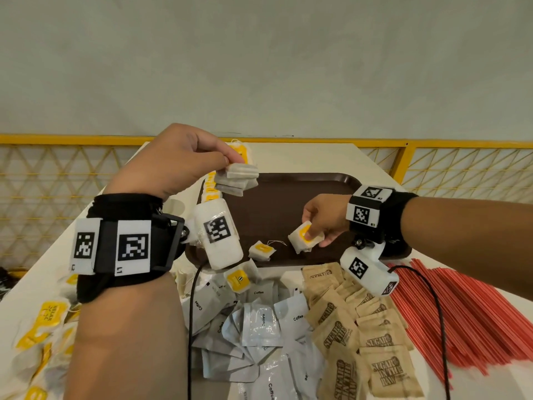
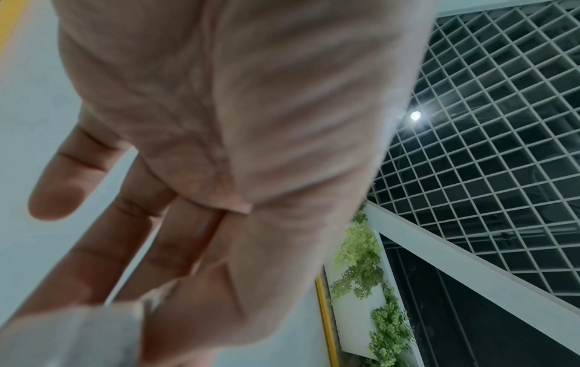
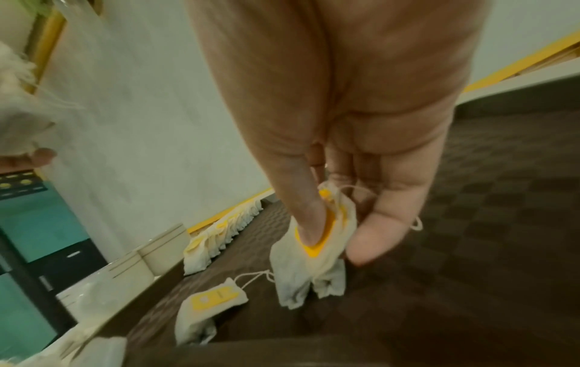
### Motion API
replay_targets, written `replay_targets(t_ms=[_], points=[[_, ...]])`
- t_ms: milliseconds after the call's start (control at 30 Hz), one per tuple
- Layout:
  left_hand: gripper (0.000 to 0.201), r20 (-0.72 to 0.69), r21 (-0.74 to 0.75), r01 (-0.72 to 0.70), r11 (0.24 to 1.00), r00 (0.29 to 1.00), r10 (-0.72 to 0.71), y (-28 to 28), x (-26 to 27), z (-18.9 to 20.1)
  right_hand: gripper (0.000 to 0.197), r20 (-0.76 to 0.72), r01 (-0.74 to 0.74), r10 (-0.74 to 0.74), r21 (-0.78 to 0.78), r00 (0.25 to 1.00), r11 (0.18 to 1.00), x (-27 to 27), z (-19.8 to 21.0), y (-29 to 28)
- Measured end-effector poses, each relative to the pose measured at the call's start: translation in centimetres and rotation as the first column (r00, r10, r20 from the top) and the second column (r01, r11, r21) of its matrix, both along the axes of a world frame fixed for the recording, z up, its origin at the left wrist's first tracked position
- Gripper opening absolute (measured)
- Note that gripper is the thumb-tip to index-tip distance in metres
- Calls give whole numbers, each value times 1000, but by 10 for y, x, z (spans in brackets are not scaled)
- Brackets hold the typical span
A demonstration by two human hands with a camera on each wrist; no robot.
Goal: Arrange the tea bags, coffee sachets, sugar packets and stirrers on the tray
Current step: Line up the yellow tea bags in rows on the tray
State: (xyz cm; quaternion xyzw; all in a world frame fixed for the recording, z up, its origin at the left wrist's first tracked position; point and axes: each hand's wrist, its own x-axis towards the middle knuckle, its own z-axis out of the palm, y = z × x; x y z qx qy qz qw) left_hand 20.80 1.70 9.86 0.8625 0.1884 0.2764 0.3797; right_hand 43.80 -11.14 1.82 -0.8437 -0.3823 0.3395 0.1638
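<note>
The left hand (image 1: 178,160) was raised over the far left corner of the brown tray (image 1: 288,197), thumb and forefinger pinched on a small stack of tea bags (image 1: 236,180) held clear of the surface; in the left wrist view the other fingers lay loosely extended and the pinch itself was too blurred to read. The right hand (image 1: 323,219) was low over the near middle of the tray, its thumb and fingers clamped on a tea bag (image 3: 317,238) with a yellow tag whose lower end touched the tray floor. A loose tea bag (image 1: 262,250) lay just left of it on the tray, string trailing; a row of tea bags (image 3: 219,238) stood along the tray's left edge. The coffee sachets (image 1: 259,327), the sugar packets (image 1: 360,327) and the red stirrers (image 1: 467,313) lay in heaps on the table, near of the tray, not yet arranged; more tea bags (image 1: 43,327) were scattered at the near left.

The likeliest trouble, as I judged it, was the left stack: held by one edge only, it could fan out and drop bags onto the row; the strings could snag on fingers and drag a placed bag askew; and the standing row looked easy to topple if a new stack were pushed against it too firmly.
</note>
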Motion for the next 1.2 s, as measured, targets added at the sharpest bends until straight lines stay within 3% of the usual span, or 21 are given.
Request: replay_targets(t_ms=[133,233,333,467,633,900,1100,1200], points=[[28,5,-1,2,1000,1000,-2,1,0,0,20,-67,-122,132,139,989,983,-13,23,5],[29,13,-1,-1,1000,1000,1,3,-1,-1,21,-308,-101,176,242,935,965,-30,35,15],[31,15,-8,9,1000,1000,-9,3,-1,-2,22,-451,-67,153,202,879,977,-43,19,30],[30,12,-10,14,1000,1000,-13,4,-2,-2,32,-323,-138,143,39,936,990,-44,-11,42],[31,8,-18,18,1000,1000,-18,5,-3,-2,38,-190,-210,198,-44,962,977,-43,-5,51],[33,-4,-12,22,1000,1000,-22,5,-2,-2,42,-89,-348,336,-194,938,917,-44,1,60],[35,-5,-22,31,999,1000,-31,6,-1,-3,42,70,-394,427,-272,902,878,-43,1,60],[34,-11,-23,34,999,999,-34,6,0,-3,28,99,-405,438,-244,894,881,-42,1,57]])
